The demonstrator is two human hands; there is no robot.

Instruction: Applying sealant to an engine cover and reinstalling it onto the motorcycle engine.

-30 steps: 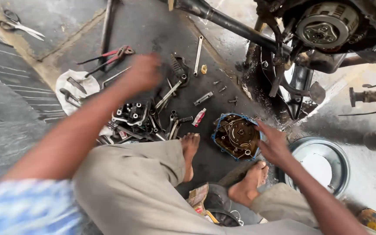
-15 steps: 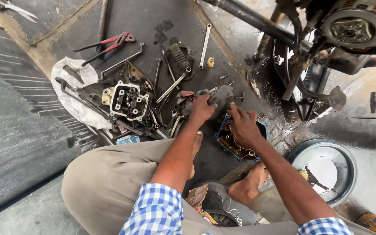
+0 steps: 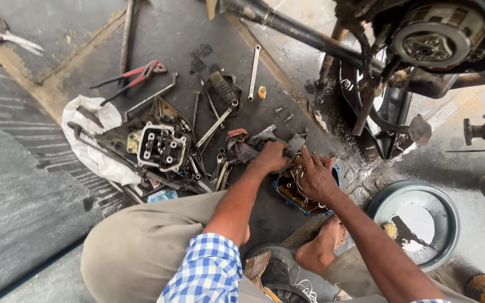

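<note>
Left hand (image 3: 270,157) is closed in a fist around a dirty grey rag (image 3: 265,139), forearm extended forward from the checked sleeve (image 3: 206,275). Right hand (image 3: 314,178) lies palm down, fingers spread, on the engine cover (image 3: 301,191) with blue gasket edge, pressing on it without gripping. That cover rests on the dark floor just ahead of a bare foot (image 3: 321,249). A cylinder head (image 3: 163,147) sits left among scattered wrenches; red pliers (image 3: 133,76) lie farther off.
</note>
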